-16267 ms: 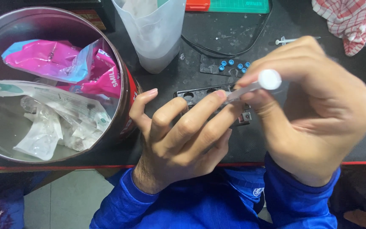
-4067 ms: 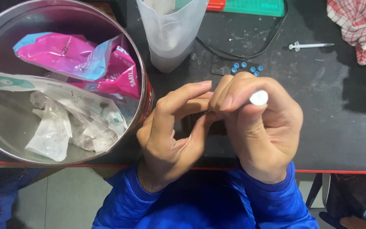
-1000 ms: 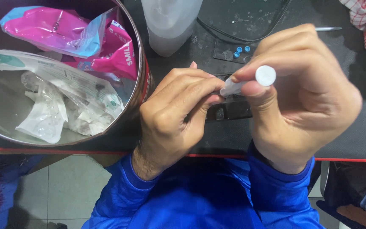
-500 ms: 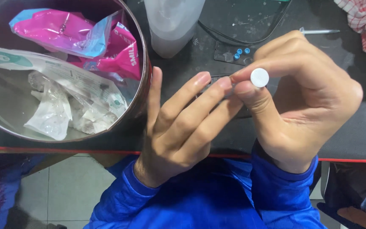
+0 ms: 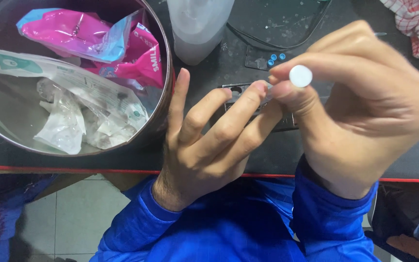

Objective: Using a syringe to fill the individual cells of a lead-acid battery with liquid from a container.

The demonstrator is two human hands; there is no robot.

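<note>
Right hand [image 5: 364, 111] pinches the white round-ended tool [image 5: 300, 76]; left hand [image 5: 209, 140], fingers extended, should steady the small dark flat part [image 5: 248, 92] at centre frame.

A small repair workbench. A dark work mat [image 5: 413, 160] with red edging carries tiny blue caps [image 5: 276, 58], a cable [image 5: 277, 44] and a metal scrap tin [image 5: 163, 104].

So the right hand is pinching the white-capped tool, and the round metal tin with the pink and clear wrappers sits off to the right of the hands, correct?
Not quite. In the head view the metal tin with the wrappers sits to the left of the hands, beside the left hand. The right hand does pinch the white-capped tool.
</note>
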